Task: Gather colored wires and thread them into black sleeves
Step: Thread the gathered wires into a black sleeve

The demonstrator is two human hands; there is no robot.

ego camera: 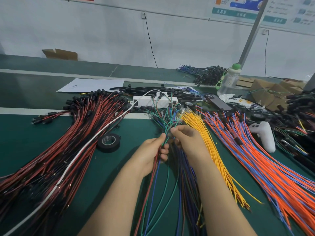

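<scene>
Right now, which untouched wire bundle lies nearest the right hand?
The yellow bundle, right beside the right hand; the orange-blue bundle and red-black bundle lie farther out.

We cannot read posters [265, 9] on wall: blurred, cut by top edge. Writing on paper sheet [92, 85] too small for us. Red-black bundle [56, 159] runs off left and bottom edges; orange-blue bundle [272, 167] off right and bottom. Power strip [139, 101] partly under wires. Left hand [151, 152] covers stretch of colored wires [157, 174] it grips. Right hand [187, 142] fingertips buried in wire fan; whether they pinch anything, we cannot tell. Both forearms cut at bottom edge.
</scene>
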